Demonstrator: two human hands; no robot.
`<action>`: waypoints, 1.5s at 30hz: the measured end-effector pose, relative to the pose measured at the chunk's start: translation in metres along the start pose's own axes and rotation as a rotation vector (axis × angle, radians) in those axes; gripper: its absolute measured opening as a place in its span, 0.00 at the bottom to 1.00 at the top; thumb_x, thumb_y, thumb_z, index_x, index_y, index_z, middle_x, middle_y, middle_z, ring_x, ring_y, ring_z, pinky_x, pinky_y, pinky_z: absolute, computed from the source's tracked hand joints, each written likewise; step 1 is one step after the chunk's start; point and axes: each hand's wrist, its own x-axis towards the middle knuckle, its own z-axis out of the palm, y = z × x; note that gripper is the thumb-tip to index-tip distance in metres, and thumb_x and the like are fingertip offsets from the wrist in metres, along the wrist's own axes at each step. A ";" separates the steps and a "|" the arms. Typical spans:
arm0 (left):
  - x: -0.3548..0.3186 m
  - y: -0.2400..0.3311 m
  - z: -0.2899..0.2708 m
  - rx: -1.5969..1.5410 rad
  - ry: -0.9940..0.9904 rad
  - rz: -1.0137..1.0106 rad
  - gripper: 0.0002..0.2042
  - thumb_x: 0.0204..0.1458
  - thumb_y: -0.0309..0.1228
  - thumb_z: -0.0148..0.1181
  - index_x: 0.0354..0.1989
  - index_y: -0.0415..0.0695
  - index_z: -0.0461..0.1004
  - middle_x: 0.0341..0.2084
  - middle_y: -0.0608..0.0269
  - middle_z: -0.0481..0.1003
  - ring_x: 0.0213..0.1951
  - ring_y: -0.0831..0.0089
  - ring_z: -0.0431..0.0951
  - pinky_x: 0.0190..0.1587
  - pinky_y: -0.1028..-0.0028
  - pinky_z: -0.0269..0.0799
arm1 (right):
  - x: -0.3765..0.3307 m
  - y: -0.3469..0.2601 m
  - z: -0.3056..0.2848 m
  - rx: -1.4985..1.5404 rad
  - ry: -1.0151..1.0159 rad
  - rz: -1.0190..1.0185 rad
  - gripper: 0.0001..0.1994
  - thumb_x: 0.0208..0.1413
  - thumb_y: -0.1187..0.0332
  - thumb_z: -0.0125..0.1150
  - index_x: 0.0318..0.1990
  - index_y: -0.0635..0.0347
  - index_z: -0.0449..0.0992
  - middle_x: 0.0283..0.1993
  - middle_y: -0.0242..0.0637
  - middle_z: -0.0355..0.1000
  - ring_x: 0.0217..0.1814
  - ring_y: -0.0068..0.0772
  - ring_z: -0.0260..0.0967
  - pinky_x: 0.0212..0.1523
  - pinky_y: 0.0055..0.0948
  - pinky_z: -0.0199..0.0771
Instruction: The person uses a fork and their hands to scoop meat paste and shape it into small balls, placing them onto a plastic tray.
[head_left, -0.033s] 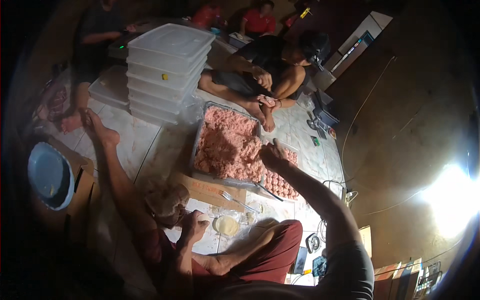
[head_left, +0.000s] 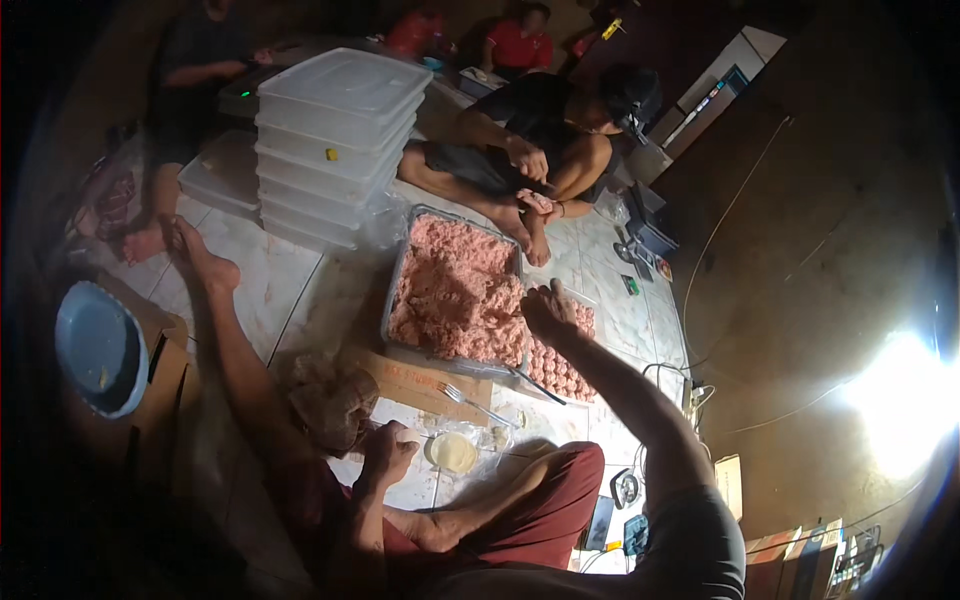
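My left hand (head_left: 388, 455) is closed low over my lap, with a pale, thin round wrapper (head_left: 408, 436) showing at its fingers. Right beside it, a stack of pale round wrappers (head_left: 452, 453) lies on clear plastic. My right arm reaches forward. At its end, my right hand (head_left: 550, 315) hangs over a tray of small pink meat pieces set in rows (head_left: 562, 370); its fingers look apart, though their tips are partly hidden. Left of that hand stands a large grey tub (head_left: 392, 300) heaped with pink minced meat (head_left: 455, 285). A fork (head_left: 475, 402) rests on a cardboard piece (head_left: 400, 382).
Stacked translucent lidded bins (head_left: 335, 150) stand far left. A blue basin (head_left: 100, 350) sits on a cardboard box at the left. Across the tub, a person (head_left: 540, 130) in dark clothes handles meat. Cables, a phone (head_left: 600, 522) and a bright lamp (head_left: 910, 400) are at the right.
The fingers of my right hand have lifted and spread slightly over the tray. My left hand has barely moved.
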 end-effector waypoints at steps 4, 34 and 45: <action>0.001 0.018 0.000 0.029 -0.020 -0.009 0.16 0.45 0.32 0.69 0.38 0.37 0.73 0.31 0.47 0.78 0.35 0.54 0.79 0.39 0.60 0.74 | -0.019 0.003 0.064 0.012 -0.011 -0.116 0.06 0.53 0.71 0.51 0.32 0.54 0.76 0.33 0.36 0.71 0.48 0.38 0.69 0.63 0.44 0.55; -0.003 0.010 -0.012 -0.037 -0.122 -0.154 0.20 0.46 0.34 0.67 0.44 0.35 0.71 0.32 0.46 0.77 0.37 0.53 0.79 0.41 0.59 0.74 | -0.006 -0.048 0.008 0.411 0.180 0.027 0.04 0.42 0.71 0.60 0.28 0.54 0.76 0.30 0.42 0.75 0.38 0.49 0.75 0.47 0.62 0.54; 0.009 -0.004 0.018 -0.090 -0.206 -0.102 0.21 0.44 0.35 0.69 0.43 0.35 0.72 0.34 0.44 0.77 0.39 0.52 0.78 0.43 0.59 0.74 | -0.006 0.000 0.067 0.128 0.231 0.219 0.09 0.53 0.65 0.53 0.28 0.50 0.80 0.37 0.42 0.77 0.42 0.41 0.75 0.51 0.45 0.59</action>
